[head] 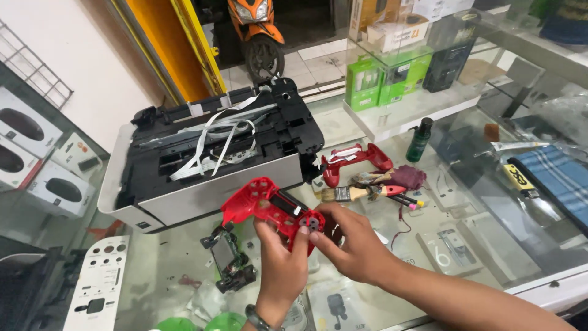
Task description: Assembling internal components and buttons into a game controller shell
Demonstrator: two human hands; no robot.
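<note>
A red game controller shell [260, 201] is held over a glass counter [490, 245]. My left hand [280, 265] grips it from below, thumb on its right end. My right hand [352, 244] pinches a small round black and red part [314, 222] at that same end. The other red shell half [355, 160] lies on the glass further back. A green and black circuit board [229, 257] rests on the counter just left of my left hand.
An opened printer [214, 153] with loose white ribbon cables stands behind the shell. A brush [349, 194], pens, a dark green bottle [419, 140], a white faceplate [98, 282] and a yellow lighter [517, 179] lie around. Green boxes sit at the back.
</note>
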